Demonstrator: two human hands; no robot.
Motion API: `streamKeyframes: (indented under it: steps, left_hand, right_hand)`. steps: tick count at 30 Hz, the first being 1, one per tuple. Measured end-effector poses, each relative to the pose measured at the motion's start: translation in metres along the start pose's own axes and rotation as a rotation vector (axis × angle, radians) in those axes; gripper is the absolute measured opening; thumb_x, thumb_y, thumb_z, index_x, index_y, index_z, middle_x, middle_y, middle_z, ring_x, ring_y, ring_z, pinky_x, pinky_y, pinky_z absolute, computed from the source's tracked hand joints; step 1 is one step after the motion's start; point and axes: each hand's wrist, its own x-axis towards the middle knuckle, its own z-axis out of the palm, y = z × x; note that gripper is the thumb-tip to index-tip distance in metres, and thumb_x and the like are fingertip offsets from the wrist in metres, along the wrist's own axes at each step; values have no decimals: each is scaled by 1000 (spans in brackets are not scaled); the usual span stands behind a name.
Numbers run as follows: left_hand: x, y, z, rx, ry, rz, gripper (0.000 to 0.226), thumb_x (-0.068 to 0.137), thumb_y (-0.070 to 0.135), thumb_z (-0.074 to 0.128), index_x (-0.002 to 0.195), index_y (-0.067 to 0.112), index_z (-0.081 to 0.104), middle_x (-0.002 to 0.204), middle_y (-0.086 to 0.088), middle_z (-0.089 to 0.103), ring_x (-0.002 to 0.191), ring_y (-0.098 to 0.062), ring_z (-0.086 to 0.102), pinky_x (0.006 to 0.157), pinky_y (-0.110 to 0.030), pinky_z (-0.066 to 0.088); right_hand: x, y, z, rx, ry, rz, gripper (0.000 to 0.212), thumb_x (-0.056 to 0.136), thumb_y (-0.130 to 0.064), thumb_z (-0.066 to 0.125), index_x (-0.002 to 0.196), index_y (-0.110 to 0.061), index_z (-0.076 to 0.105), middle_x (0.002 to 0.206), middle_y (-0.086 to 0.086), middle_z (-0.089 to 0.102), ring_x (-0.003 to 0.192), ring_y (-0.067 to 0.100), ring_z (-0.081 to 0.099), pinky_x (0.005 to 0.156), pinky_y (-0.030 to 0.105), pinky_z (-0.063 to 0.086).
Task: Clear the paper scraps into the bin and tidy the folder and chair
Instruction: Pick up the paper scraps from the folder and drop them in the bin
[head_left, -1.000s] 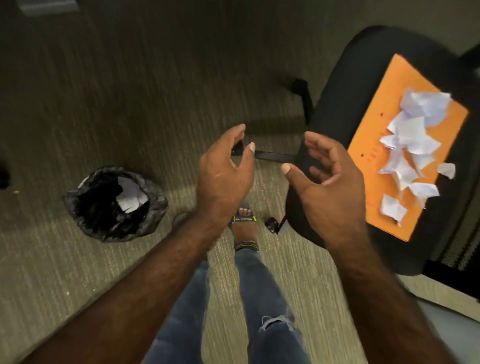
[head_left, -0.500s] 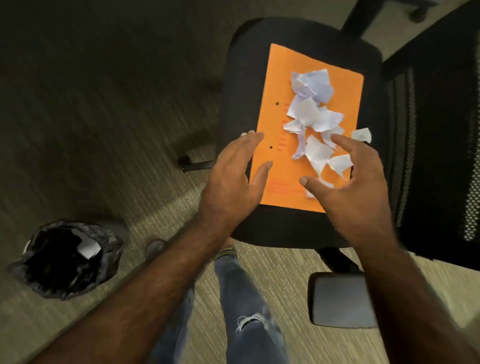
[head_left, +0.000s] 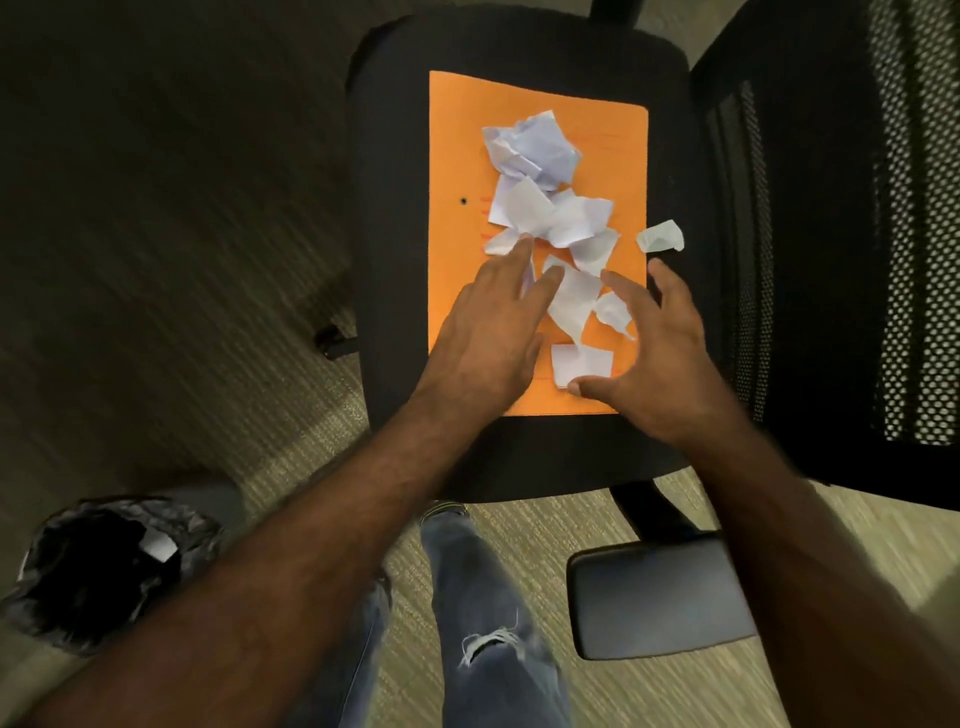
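Note:
An orange folder (head_left: 457, 130) lies flat on the black seat of an office chair (head_left: 395, 78). Several white paper scraps (head_left: 545, 208) are scattered down the folder's middle, and one scrap (head_left: 661, 236) sits on the seat just off the folder's right edge. My left hand (head_left: 488, 332) lies over the folder's lower left with straight fingers reaching into the scraps. My right hand (head_left: 660, 353) hovers spread over the lower right scraps, thumb beside a small square scrap (head_left: 579, 364). Neither hand holds anything. The bin (head_left: 104, 566), lined with a black bag, stands on the floor at lower left.
The chair's mesh backrest (head_left: 852, 234) rises at the right and its armrest pad (head_left: 660, 597) juts out below the seat. My jeans leg (head_left: 483, 613) stands between bin and chair on the carpet (head_left: 156, 260). A chair caster (head_left: 330, 340) shows left of the seat.
Both hands have moved from open air over the floor onto the folder, and now reach further into the scraps. The view has swung from the floor to face the chair seat.

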Motion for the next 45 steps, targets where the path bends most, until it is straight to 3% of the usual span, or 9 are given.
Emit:
streamKeyframes:
  steps: [5,10,12,18,23,26,30,42,45]
  left_hand:
    - [10,-1,7,50,9,10,46,93,14,75,138,11,63,152,-21,52,136,-39,53,105,-47,53]
    - [11,-2,12,20,-22,-10,37,105,24,56,139,11,61,159,-13,45,145,-29,43,109,-39,49]
    - [10,-2,13,28,-33,12,33,104,19,58,133,7,66,156,-15,48,143,-31,45,106,-43,53]
    - [8,-4,15,6,-39,10,27,98,7,66,123,-1,71,144,-22,60,135,-38,55,100,-50,58]
    - [-2,-11,12,-73,42,-18,25,93,1,71,116,-5,73,134,-25,66,126,-42,62,98,-51,59]
    - [-12,-16,7,-107,103,-49,23,91,1,71,113,-5,75,132,-25,67,124,-42,64,97,-55,59]
    - [-25,-27,2,-173,177,-104,22,94,-1,65,113,-7,74,132,-24,68,123,-41,64,96,-56,59]
    - [-74,-75,-30,-240,458,-248,18,83,-13,71,99,-7,77,116,-23,74,104,-42,71,90,-46,62]
    - [-99,-93,-38,-249,499,-296,19,81,-14,71,98,-7,78,115,-24,74,102,-42,72,91,-41,60]
  right_hand:
    - [7,7,6,-40,-8,-15,101,64,-43,100,151,-38,49,172,3,21,156,29,24,122,45,32]
    - [3,11,12,-43,-46,9,101,58,-47,101,147,-38,53,169,-1,24,154,27,26,119,44,36]
    - [0,10,16,-49,-48,17,98,58,-44,102,144,-39,55,167,-1,26,153,27,28,116,43,39]
    - [-5,12,20,-32,24,-14,57,82,-31,89,134,-28,66,151,5,42,139,28,46,109,44,49]
    - [-7,7,21,-40,86,-13,31,91,-9,75,116,-26,77,137,-2,54,116,17,59,92,22,43]
    - [-8,1,20,-5,126,-20,33,90,0,68,112,-22,80,122,-4,63,101,6,55,87,9,37]
    - [-9,-13,20,55,152,-37,37,87,7,64,111,-14,82,115,1,70,100,4,57,85,-8,31]
    - [-11,-96,37,105,133,-219,43,83,14,58,109,-10,81,113,6,75,105,8,61,94,-2,36]
    - [-13,-123,51,90,100,-290,43,81,15,59,109,-9,81,112,8,76,107,18,67,97,14,45]
